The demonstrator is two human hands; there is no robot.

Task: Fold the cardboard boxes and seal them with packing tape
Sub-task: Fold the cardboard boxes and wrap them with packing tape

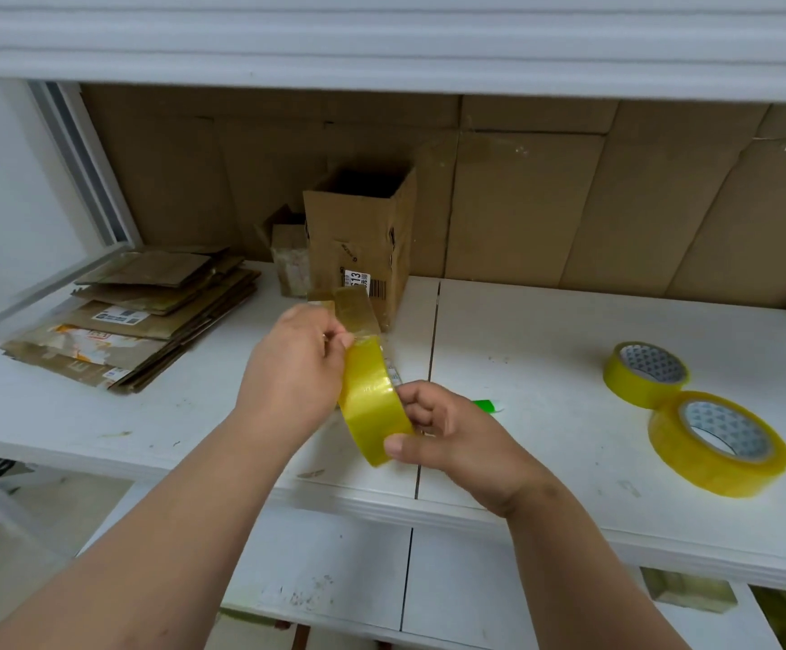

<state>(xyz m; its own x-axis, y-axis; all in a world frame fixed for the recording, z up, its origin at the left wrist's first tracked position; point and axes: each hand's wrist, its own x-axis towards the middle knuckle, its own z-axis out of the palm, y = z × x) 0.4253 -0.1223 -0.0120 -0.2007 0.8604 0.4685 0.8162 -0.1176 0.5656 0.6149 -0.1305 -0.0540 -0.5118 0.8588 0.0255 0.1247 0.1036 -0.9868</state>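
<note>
My right hand [452, 429] grips a yellow roll of packing tape [372, 401] above the white table, thumb on its lower rim. At the top of the roll my left hand [297, 363] pinches the loose end of the tape, and a short clear strip [358, 309] stands up from it. Behind the hands an upright cardboard box [362, 241] stands open at the top, with a barcode label low on its front. A smaller taped box [290, 260] leans against its left side.
A pile of flattened cardboard boxes [147, 312] lies at the table's left. Two more yellow tape rolls [646, 372] [719, 443] lie at the right. A small green object [487, 405] peeks out behind my right hand. Cardboard sheets [569, 204] line the back wall; the table edge [381, 504] runs below my wrists.
</note>
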